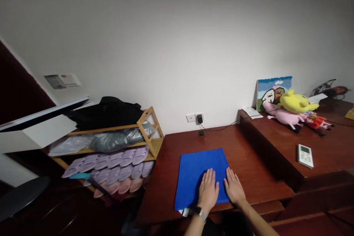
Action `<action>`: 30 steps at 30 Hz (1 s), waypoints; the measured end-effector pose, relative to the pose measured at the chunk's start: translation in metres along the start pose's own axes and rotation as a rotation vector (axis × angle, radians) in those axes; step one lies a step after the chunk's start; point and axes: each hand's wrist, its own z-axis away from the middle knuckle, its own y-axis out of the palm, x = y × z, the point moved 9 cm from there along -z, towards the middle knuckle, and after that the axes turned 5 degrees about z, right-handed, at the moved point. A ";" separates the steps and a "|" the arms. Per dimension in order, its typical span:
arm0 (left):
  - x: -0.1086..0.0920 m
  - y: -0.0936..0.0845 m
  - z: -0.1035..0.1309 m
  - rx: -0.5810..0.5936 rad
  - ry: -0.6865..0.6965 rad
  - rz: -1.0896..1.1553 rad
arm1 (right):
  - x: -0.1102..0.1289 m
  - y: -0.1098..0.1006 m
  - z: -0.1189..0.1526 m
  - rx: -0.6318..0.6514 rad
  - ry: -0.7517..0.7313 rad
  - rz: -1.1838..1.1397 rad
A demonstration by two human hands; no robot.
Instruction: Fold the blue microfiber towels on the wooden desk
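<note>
A blue cloth (pixel 192 171), folded into a rough square, lies flat on the reddish-brown wooden desk (pixel 163 195). My left hand (pixel 208 190) rests palm down on its right half, fingers stretched out, with a watch band on the wrist. Along the cloth's right edge lies my right hand (pixel 234 188), also flat with fingers extended, partly over the edge. Neither hand grasps anything. White tags (pixel 186 212) stick out from under the cloth's front edge, close to my left wrist.
Left of the desk stands a wooden rack (pixel 151 132) with several slippers (pixel 125 158) and a black bag (pixel 107 112) on top. On the raised surface at right are plush toys (pixel 295 101), a picture (pixel 273 92) and a white remote (pixel 305 155). A plug (pixel 199 118) trails a thin cable.
</note>
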 end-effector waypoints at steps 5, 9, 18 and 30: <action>-0.050 0.040 -0.045 0.185 0.034 0.091 | 0.001 0.005 0.000 0.019 -0.035 0.057; -0.012 0.044 -0.029 0.161 -0.022 0.091 | -0.001 0.003 0.000 -0.008 -0.011 0.017; 0.162 -0.009 0.039 0.064 -0.385 -0.096 | -0.004 0.007 -0.001 -0.032 -0.004 -0.024; 0.196 -0.006 0.059 -0.088 -0.462 -0.061 | 0.000 -0.018 -0.037 -0.030 0.027 0.023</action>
